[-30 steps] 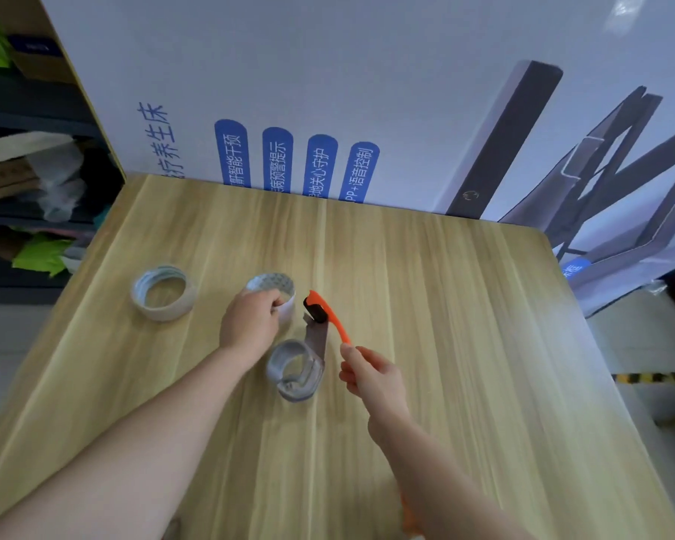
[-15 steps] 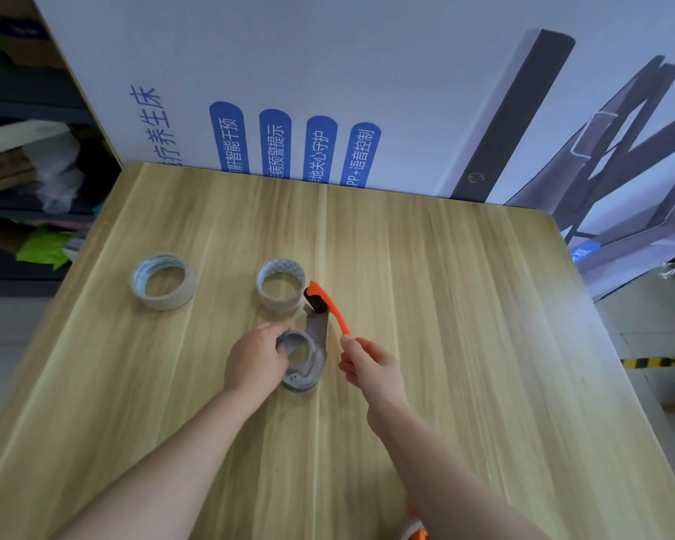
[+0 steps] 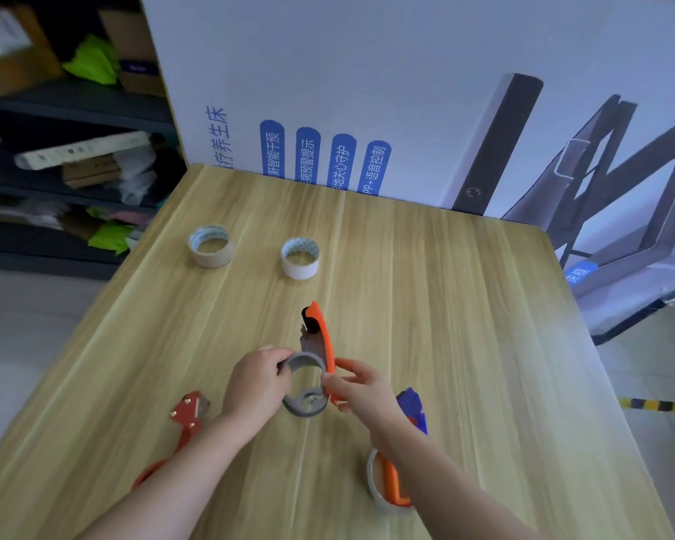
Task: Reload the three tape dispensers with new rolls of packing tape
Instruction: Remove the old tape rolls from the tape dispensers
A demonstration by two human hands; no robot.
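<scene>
On the pale wood-grain table (image 3: 445,305), I saw both hands clamped on the orange-and-grey plastic tape dispenser (image 3: 314,368): left hand (image 3: 256,383) at 9 o'clock, right hand (image 3: 361,387) at 3.

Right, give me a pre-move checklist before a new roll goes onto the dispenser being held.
1. Dispenser steadied: ok. Left hand grips the grey hub, right hand grips the orange dispenser.
2. Hub free of tape: ok, the ring looks bare.
3. New rolls available: ok. White tape roll and beige tape roll lie apart on the table.
4. A hand free to fetch a roll: not ok, both busy.
5. Other dispensers: red dispenser unloaded; the blue-and-orange dispenser seems loaded, partly hidden.
</scene>
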